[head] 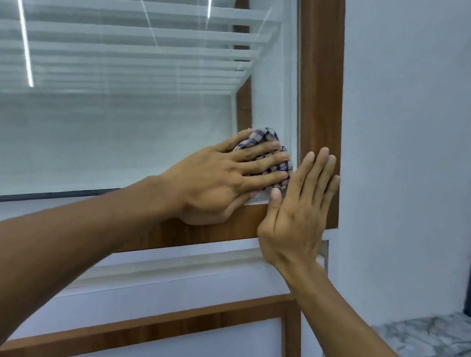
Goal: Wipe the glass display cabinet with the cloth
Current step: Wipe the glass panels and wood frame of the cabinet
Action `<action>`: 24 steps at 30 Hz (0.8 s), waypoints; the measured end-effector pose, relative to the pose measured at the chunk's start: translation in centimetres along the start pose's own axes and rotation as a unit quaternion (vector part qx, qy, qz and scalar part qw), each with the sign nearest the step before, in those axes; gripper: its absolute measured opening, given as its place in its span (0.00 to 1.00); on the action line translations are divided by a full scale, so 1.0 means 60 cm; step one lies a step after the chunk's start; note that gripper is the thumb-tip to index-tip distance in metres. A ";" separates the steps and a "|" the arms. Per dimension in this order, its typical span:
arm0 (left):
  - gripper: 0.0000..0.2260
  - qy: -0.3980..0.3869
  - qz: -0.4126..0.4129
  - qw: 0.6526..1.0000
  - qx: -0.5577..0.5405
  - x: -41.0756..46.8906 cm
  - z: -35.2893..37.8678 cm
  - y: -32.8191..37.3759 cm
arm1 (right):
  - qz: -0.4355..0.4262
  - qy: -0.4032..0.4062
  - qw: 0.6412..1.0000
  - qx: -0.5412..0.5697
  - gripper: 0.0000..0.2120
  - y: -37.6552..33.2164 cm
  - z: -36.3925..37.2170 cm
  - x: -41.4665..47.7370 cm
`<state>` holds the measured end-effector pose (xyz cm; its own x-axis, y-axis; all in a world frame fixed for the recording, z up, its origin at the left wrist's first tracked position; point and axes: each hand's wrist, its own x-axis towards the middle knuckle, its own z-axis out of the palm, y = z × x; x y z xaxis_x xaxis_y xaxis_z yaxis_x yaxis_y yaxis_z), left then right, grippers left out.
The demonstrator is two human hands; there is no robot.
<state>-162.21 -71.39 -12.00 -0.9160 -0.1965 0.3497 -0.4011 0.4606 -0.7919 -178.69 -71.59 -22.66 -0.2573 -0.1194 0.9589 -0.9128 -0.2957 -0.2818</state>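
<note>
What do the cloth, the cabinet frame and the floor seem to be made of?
Cloth: woven fabric, probably cotton; checked weave, soft crumples.
Cabinet frame: wood or wood-look laminate; brown grain, smooth satin face.
Floor: marble or marble-look tile; grey veins on white, slight gloss.

Checked cloth [264, 146] bunched against cabinet glass [101, 133] corner.

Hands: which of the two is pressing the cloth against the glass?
The left hand: its flat fingers press the checked cloth onto the glass. The right hand lies flat on the wooden frame, with no cloth.
</note>
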 end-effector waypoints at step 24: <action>0.25 -0.052 -0.205 0.977 0.034 -0.470 -0.043 -0.124 | -0.269 -0.139 0.953 0.013 0.35 -0.401 0.127 -0.029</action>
<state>-133.37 -67.01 -14.68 -0.6725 -0.4402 0.5949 -0.7308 0.2675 -0.6280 -153.85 -71.50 -17.80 0.3420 -0.1889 0.9205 -0.8803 -0.4072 0.2435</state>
